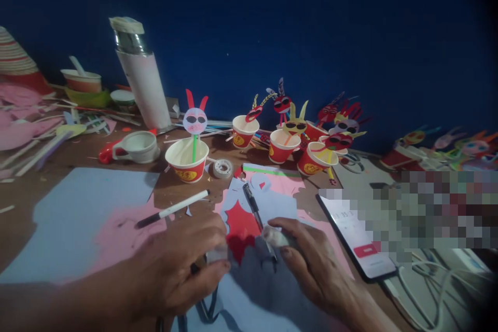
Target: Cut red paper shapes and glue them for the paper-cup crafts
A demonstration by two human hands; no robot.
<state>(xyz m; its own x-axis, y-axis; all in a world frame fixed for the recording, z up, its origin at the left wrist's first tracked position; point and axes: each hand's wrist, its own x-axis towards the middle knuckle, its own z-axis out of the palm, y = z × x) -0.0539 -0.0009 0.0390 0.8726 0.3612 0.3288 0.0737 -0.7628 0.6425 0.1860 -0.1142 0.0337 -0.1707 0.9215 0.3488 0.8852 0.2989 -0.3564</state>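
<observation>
My left hand (190, 262) is closed, fingers curled and thumb alongside a pale patch; a small dark thing shows in its grasp, too hidden to name. To the right, my right hand (311, 257) hovers low with bent fingers and the thumb apart; one finger looks wrapped in white. Between the hands lies a red paper cutout (241, 228) with a jagged edge, on light-blue paper (284, 205). A black pen (252, 202) lies beside the cutout, near my right fingertips. A dark strap (210, 308) hangs below my left hand.
A white marker (175, 207) lies on pink and blue paper. Behind stand a paper cup (189, 166) with a rabbit-faced figure, a tape roll (223, 168), several decorated cups (284, 146), a white mug (140, 146) and a tall flask (143, 83). Right: phone (354, 238) and cables (436, 290).
</observation>
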